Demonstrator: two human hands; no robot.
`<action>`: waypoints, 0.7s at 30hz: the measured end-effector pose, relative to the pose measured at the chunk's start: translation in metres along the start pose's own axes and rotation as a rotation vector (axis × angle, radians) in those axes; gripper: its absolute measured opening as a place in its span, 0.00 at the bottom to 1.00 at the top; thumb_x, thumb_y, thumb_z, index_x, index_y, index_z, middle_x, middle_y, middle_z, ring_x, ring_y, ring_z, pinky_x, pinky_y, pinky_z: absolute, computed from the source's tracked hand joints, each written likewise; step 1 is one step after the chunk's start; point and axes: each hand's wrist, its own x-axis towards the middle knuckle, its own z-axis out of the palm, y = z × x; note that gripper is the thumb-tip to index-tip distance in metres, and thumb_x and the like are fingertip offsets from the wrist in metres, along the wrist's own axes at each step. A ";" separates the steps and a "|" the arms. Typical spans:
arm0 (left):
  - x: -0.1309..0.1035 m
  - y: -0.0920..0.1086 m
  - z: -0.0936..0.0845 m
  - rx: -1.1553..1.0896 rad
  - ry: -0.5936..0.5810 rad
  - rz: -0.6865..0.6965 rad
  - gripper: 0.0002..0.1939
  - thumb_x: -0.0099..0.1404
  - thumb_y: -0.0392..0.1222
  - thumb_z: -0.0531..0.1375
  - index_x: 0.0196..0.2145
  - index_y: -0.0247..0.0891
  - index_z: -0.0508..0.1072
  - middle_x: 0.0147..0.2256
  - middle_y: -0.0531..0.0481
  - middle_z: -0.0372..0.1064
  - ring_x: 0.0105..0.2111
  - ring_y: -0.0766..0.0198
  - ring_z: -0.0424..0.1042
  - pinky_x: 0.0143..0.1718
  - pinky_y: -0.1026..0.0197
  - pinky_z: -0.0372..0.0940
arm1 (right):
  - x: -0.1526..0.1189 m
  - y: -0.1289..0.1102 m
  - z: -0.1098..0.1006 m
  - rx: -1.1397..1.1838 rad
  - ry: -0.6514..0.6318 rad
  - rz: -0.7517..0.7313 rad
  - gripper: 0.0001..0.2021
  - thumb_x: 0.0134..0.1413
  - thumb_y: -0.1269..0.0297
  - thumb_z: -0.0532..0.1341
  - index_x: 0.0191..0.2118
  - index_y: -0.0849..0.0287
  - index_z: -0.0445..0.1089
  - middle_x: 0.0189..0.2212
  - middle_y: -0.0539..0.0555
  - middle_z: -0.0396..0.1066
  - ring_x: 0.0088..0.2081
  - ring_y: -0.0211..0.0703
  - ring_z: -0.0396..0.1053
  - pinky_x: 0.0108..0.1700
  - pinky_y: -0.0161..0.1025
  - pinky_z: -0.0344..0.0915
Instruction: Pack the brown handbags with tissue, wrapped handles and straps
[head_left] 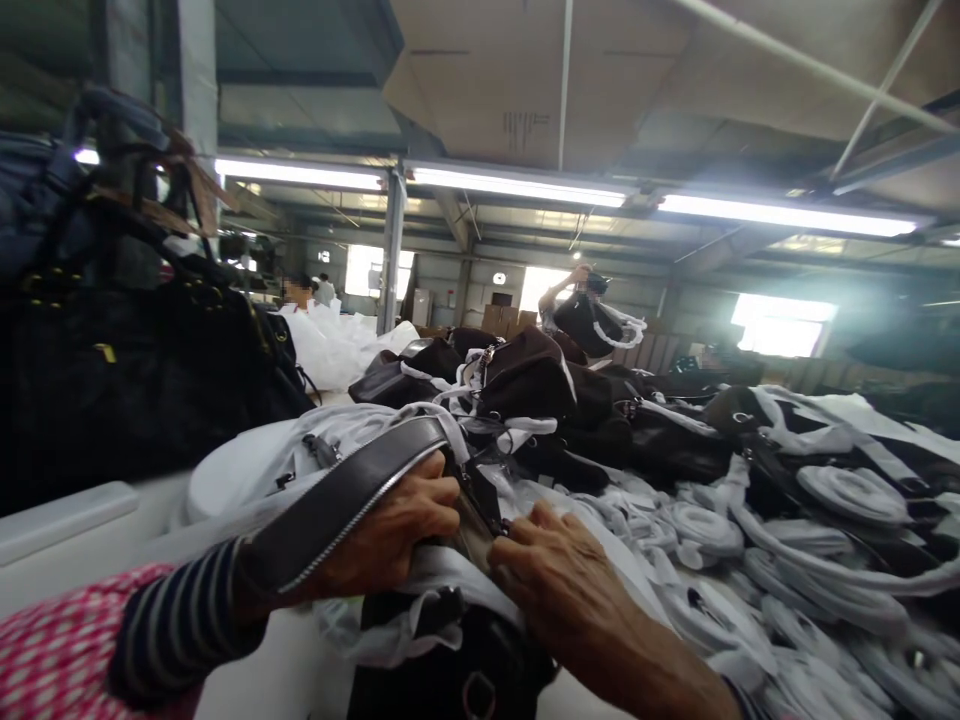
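Observation:
In front of me stands a black handbag (435, 665) with a pale lining showing in its opening. My left hand (394, 525) is closed on the left edge of that opening, its fingers curled in. A wide dark strap (345, 495) with a light, toothed-looking edge arches over my left hand and wrist. Opposite, my right hand (551, 560) grips the right edge of the opening, with its fingertips bent against the dark rim. White wrapping (409, 635) hangs across the front of the bag. What lies under my fingers is partly hidden.
White-wrapped coiled straps (705, 530) are heaped at the right. Behind the hands lies a pile of dark bags (525, 375). A large black bag (142, 370) stands at the left, near a white slab (67, 520). Farther back, a person (559, 300) holds up a bag.

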 end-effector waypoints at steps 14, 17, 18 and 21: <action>0.053 -0.018 -0.054 0.278 0.165 0.058 0.17 0.70 0.28 0.52 0.23 0.39 0.64 0.28 0.50 0.67 0.33 0.58 0.62 0.34 0.53 0.51 | 0.068 -0.006 0.063 0.864 0.597 -0.151 0.16 0.55 0.50 0.60 0.28 0.57 0.61 0.25 0.47 0.59 0.29 0.38 0.56 0.31 0.36 0.56; 0.071 0.008 -0.070 0.367 0.042 0.154 0.17 0.68 0.26 0.55 0.24 0.40 0.65 0.30 0.49 0.70 0.36 0.55 0.63 0.36 0.51 0.51 | 0.039 -0.015 0.070 1.006 0.611 -0.034 0.16 0.56 0.48 0.62 0.37 0.57 0.68 0.32 0.52 0.68 0.36 0.44 0.64 0.37 0.38 0.65; 0.073 0.015 -0.066 0.368 0.000 0.188 0.17 0.68 0.25 0.55 0.23 0.40 0.65 0.30 0.49 0.70 0.36 0.54 0.63 0.35 0.50 0.51 | 0.026 -0.012 0.076 1.035 0.559 0.044 0.16 0.56 0.49 0.62 0.38 0.58 0.69 0.33 0.53 0.69 0.37 0.45 0.66 0.38 0.38 0.67; 0.059 0.027 -0.029 0.316 -0.076 0.255 0.15 0.67 0.24 0.56 0.26 0.39 0.66 0.31 0.49 0.70 0.36 0.54 0.65 0.35 0.51 0.53 | -0.021 0.010 0.098 1.063 0.353 0.251 0.15 0.58 0.51 0.61 0.40 0.59 0.70 0.31 0.54 0.71 0.37 0.47 0.71 0.38 0.41 0.70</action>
